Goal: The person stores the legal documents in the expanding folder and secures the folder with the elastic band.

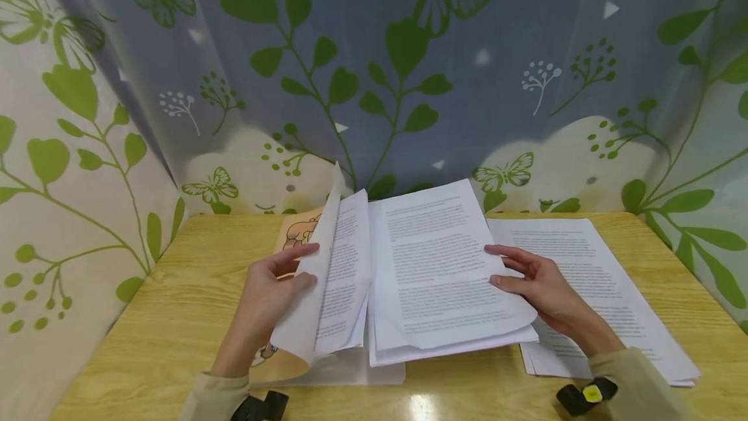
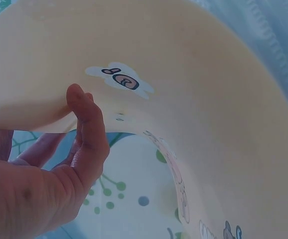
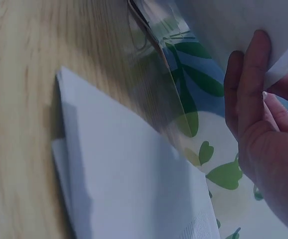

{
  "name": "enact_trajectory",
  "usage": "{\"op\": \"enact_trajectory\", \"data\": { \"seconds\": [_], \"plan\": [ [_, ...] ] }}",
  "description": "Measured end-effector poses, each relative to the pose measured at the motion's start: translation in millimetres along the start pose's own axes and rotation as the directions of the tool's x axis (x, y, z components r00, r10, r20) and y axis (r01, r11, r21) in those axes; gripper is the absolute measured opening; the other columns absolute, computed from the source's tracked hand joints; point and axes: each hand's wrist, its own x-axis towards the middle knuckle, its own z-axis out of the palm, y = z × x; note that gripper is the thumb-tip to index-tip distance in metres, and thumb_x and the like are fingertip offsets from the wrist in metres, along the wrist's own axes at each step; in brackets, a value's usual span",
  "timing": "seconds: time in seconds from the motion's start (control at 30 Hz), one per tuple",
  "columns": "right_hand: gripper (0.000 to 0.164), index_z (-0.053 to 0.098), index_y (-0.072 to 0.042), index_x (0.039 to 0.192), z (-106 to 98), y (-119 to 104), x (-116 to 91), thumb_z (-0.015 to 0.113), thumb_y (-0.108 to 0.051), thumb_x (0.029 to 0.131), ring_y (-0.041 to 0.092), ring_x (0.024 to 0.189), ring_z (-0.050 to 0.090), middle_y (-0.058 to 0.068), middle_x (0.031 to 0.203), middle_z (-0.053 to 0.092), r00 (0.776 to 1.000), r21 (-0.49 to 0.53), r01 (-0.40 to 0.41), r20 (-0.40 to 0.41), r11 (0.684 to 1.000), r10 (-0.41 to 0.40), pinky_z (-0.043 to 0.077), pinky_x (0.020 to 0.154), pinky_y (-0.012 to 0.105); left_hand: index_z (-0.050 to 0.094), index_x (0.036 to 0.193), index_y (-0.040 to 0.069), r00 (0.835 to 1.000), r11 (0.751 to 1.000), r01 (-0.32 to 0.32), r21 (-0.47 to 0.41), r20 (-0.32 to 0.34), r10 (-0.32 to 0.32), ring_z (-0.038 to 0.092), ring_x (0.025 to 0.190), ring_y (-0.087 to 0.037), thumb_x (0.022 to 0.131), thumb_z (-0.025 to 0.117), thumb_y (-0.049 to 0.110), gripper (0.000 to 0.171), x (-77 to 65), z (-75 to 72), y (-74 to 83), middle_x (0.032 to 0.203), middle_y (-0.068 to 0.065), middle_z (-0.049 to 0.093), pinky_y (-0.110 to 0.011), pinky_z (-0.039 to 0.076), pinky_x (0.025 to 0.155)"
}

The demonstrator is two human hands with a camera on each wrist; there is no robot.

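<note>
At the left of the head view, my left hand (image 1: 270, 291) pinches the bent cover of a cartoon-printed folder (image 1: 299, 333); its cream outer side (image 2: 194, 69) fills much of the left wrist view. Printed sheets (image 1: 345, 265) stand against the inside of that cover. On the other side, my right hand (image 1: 540, 288) pinches the right edge of a thicker batch of printed sheets (image 1: 438, 258), tilted up off the table. In the right wrist view, the fingers (image 3: 253, 74) grip a raised paper corner (image 3: 238, 25).
A separate stack of printed sheets (image 1: 584, 278) lies on the wooden table (image 1: 175, 304) to the right, partly behind my right hand. A translucent sheet (image 1: 362, 372) lies under the held papers. Leaf-patterned curtain (image 1: 374, 83) hangs at the back and both sides.
</note>
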Motion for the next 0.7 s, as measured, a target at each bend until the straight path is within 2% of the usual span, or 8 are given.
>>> {"op": "enact_trajectory", "data": {
  "seconds": [0.1,0.2,0.47,0.7],
  "plan": [
    [0.061,0.049,-0.015,0.151,3,0,3,0.072,-0.015,0.095,0.01,0.102,0.07,0.001,0.136,0.059,1.0,0.02,0.017,0.009,1.0,-0.017,0.062,0.081,0.03,0.068,0.135,0.019,1.0,1.0,0.0,-0.005,0.0,0.0,0.067,0.087,-0.02,0.091,0.066,0.006,0.046,-0.1,-0.3,0.0,0.123,-0.016,0.06,-0.029,0.057,0.07],
    [0.061,0.048,-0.012,0.151,7,0,5,0.072,-0.014,0.095,0.009,0.101,0.071,-0.009,0.127,0.063,0.999,0.035,0.04,0.021,0.999,-0.041,0.062,0.081,0.029,0.068,0.135,0.019,1.0,1.0,-0.003,-0.011,0.0,0.003,0.067,0.086,-0.02,0.091,0.066,0.006,0.046,-0.3,-0.8,-0.2,0.123,-0.016,0.059,-0.03,0.057,0.069],
    [0.061,0.05,-0.01,0.15,14,-1,9,0.073,-0.013,0.094,0.006,0.101,0.069,-0.008,0.128,0.061,0.998,0.013,0.07,-0.006,0.997,-0.07,0.06,0.081,0.026,0.068,0.134,0.018,1.0,1.0,-0.016,-0.019,0.006,0.016,0.068,0.086,-0.02,0.091,0.066,0.005,0.046,-0.2,-0.6,-1.6,0.121,-0.016,0.06,-0.029,0.058,0.069],
    [0.061,0.048,-0.007,0.15,21,-3,11,0.072,-0.011,0.095,0.008,0.098,0.07,-0.008,0.125,0.065,0.997,0.042,0.082,0.005,0.996,-0.082,0.061,0.08,0.027,0.069,0.133,0.02,1.0,1.0,-0.003,0.004,0.002,0.003,0.067,0.088,-0.022,0.09,0.065,0.005,0.046,2.1,0.2,-1.6,0.122,-0.016,0.059,-0.029,0.058,0.071]
  ]
}}
